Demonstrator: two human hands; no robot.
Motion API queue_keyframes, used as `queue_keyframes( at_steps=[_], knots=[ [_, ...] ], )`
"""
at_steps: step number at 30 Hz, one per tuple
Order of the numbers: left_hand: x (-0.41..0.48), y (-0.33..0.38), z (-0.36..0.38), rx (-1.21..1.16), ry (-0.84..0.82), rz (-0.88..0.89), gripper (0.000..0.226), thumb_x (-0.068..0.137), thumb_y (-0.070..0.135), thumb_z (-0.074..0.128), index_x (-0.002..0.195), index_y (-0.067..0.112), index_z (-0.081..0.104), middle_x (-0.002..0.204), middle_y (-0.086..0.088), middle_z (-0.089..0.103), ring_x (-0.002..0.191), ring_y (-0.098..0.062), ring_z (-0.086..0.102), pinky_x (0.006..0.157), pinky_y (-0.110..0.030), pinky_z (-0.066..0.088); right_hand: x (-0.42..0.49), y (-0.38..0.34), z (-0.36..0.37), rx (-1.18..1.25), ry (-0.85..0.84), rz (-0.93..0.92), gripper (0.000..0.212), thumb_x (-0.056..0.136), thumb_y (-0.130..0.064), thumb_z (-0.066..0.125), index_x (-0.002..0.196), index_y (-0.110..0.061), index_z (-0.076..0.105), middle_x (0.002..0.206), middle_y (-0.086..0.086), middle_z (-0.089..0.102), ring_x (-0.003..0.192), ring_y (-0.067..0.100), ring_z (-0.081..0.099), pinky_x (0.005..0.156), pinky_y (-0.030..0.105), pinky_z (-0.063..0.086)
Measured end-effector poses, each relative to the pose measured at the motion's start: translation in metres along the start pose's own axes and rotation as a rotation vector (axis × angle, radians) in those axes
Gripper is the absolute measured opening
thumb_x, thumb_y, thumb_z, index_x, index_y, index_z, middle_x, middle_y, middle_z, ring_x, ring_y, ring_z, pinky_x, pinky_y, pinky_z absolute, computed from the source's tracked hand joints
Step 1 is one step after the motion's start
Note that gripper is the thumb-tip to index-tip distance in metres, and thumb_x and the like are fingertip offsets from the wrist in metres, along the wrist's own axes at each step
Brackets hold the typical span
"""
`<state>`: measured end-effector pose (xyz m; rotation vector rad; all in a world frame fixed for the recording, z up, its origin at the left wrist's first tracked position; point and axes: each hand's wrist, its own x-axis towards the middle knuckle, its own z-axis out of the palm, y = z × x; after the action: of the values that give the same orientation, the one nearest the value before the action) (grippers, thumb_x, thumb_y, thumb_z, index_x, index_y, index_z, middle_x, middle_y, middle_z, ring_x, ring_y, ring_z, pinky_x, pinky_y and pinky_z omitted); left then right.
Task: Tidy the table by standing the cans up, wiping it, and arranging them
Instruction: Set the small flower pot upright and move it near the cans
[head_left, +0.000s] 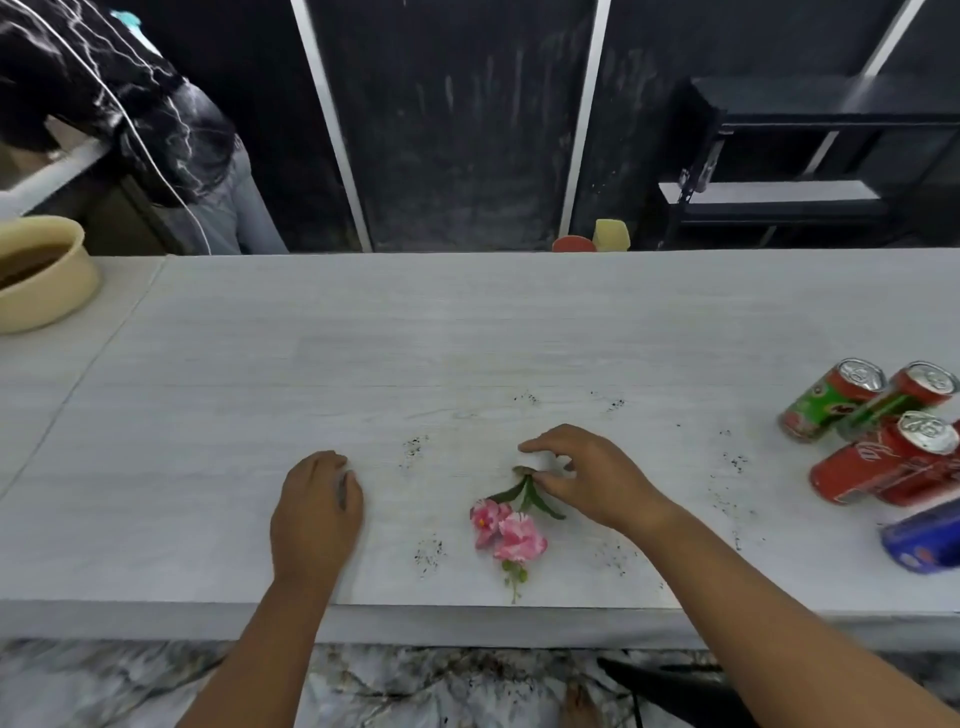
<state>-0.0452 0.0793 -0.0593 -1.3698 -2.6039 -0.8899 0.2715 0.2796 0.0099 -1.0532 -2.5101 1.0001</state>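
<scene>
Several cans stand grouped at the table's right edge: two green-and-red cans (826, 400), a red cola can (878, 460) in front of them, and a blue can (922, 535) cut off by the frame. A pink artificial flower sprig (506, 527) lies near the front edge of the pale grey table (363, 364). My right hand (587, 478) rests at the sprig's stem end, thumb and fingers pinched on the stem and leaves. My left hand (317, 499) lies on the table to the left, fingers curled, holding nothing. Dark soil crumbs (428, 553) are scattered around the flower.
A beige planter bowl (41, 280) with soil sits at the far left corner. Another person (171, 135) bends over behind the table at the left. A red and yellow object (597, 239) peeks over the far edge. Dark shelving (805, 156) stands behind at the right.
</scene>
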Motion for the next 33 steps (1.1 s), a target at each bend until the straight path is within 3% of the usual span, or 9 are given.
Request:
queue_keyframes(
  at_steps=[4,9,11,14,16,21,25,30,33],
  knots=[
    [0.0,-0.004,0.004,0.018,0.039,0.037,0.031,0.103,0.027,0.055,0.122,0.01,0.072,0.125,-0.005,0.072,0.12,-0.028,0.065,0.082,-0.043,0.062,-0.004,0.011,0.005,0.161,0.142,0.123,0.031,0.092,-0.042,0.083,0.123,-0.041,0.077,0.118,-0.023,0.071,0.104,0.001,0.069,0.088,0.028,0.06],
    [0.001,-0.006,0.006,0.042,0.039,0.034,0.037,0.103,0.037,0.047,0.123,0.015,0.07,0.126,-0.002,0.071,0.12,-0.024,0.064,0.079,-0.039,0.061,-0.002,0.02,-0.015,0.406,0.375,0.289,0.023,0.085,-0.052,0.086,0.106,-0.048,0.079,0.093,-0.026,0.076,0.083,-0.001,0.072,0.058,0.015,0.054],
    [0.001,-0.006,0.006,0.044,0.032,0.029,0.039,0.103,0.042,0.048,0.123,0.016,0.069,0.125,0.0,0.07,0.121,-0.023,0.064,0.078,-0.039,0.061,0.002,0.03,-0.031,0.432,0.435,0.347,0.024,0.084,-0.053,0.088,0.106,-0.047,0.079,0.092,-0.028,0.075,0.084,-0.002,0.071,0.06,0.013,0.053],
    [0.002,-0.002,0.004,0.061,0.017,0.008,0.044,0.1,0.056,0.055,0.122,0.02,0.068,0.125,0.004,0.068,0.119,-0.02,0.063,0.076,-0.039,0.06,0.01,0.055,-0.056,0.472,0.517,0.46,0.03,0.083,-0.052,0.089,0.109,-0.04,0.08,0.097,-0.012,0.076,0.089,0.009,0.073,0.072,0.031,0.061],
    [0.002,0.0,0.002,0.087,0.001,0.009,0.052,0.096,0.065,0.058,0.122,0.021,0.067,0.126,0.006,0.066,0.119,-0.019,0.063,0.073,-0.039,0.061,0.015,0.072,-0.071,0.522,0.554,0.535,0.035,0.083,-0.049,0.09,0.113,-0.033,0.08,0.1,-0.001,0.079,0.088,0.019,0.076,0.069,0.038,0.065],
    [0.002,0.004,-0.001,0.113,-0.02,0.023,0.062,0.092,0.073,0.059,0.123,0.02,0.068,0.126,0.005,0.066,0.12,-0.021,0.063,0.074,-0.042,0.062,0.024,0.11,-0.1,0.624,0.655,0.635,0.035,0.085,-0.036,0.09,0.113,-0.019,0.08,0.098,0.012,0.079,0.078,0.022,0.074,0.058,0.028,0.061],
    [0.003,0.005,-0.001,0.12,-0.016,0.027,0.062,0.091,0.073,0.058,0.122,0.02,0.068,0.126,0.004,0.066,0.121,-0.023,0.064,0.075,-0.044,0.063,0.026,0.131,-0.117,0.685,0.739,0.701,0.027,0.084,-0.031,0.091,0.106,-0.02,0.08,0.098,0.013,0.079,0.069,0.018,0.073,0.052,0.021,0.058],
    [0.003,0.008,-0.003,0.137,-0.031,-0.001,0.061,0.091,0.075,0.056,0.122,0.023,0.067,0.128,0.006,0.064,0.123,-0.022,0.062,0.075,-0.045,0.062,0.028,0.154,-0.132,0.711,0.79,0.757,0.025,0.081,-0.035,0.092,0.099,-0.026,0.077,0.09,0.009,0.081,0.06,0.016,0.074,0.07,0.034,0.066],
    [0.004,0.011,-0.004,0.137,-0.03,-0.022,0.06,0.09,0.075,0.057,0.121,0.025,0.066,0.128,0.007,0.064,0.123,-0.022,0.062,0.076,-0.045,0.062,0.028,0.163,-0.134,0.716,0.799,0.766,0.035,0.083,-0.033,0.089,0.114,-0.02,0.078,0.088,0.011,0.081,0.063,0.018,0.072,0.066,0.036,0.066]
  ],
)
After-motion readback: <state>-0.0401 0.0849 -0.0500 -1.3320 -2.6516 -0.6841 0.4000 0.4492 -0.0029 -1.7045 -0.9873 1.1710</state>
